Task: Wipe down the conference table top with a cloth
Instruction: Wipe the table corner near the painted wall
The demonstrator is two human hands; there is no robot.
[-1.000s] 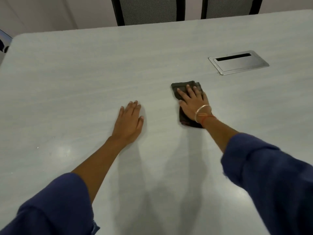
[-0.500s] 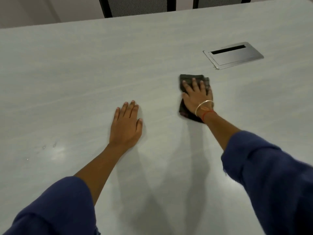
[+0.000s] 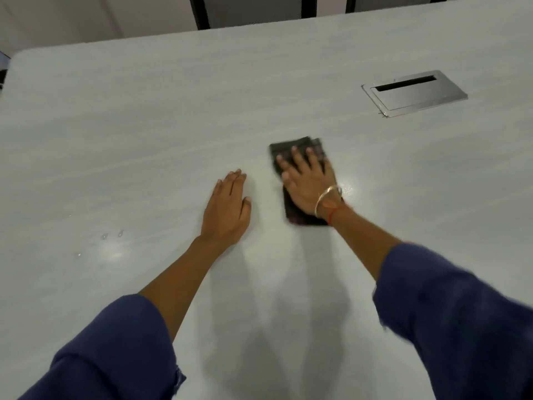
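A: Cloth first: where does it lie?

B: Flat on the conference table top, right of the middle, under the right hand. That hand presses it with fingers straight and spread; nothing is pinched.

A: And the other hand?

B: The left hand rests palm down on bare table just left of the cloth, fingers straight and together, not touching it.

A: What room is there around it?

B: Open surface on every side. A metal cable hatch sits flush in the top, farther off to the right and well apart from the cloth. The far edge runs below two chair backs. The rounded far-left corner is well away. A few small specks show on the left half.

A: How does the cloth look?

B: Dark, nearly black, folded into a long rectangle pointing away from the person. Its far end shows beyond the fingertips, and its near end lies under the wrist, which bears a bangle. Blur softens its edges.
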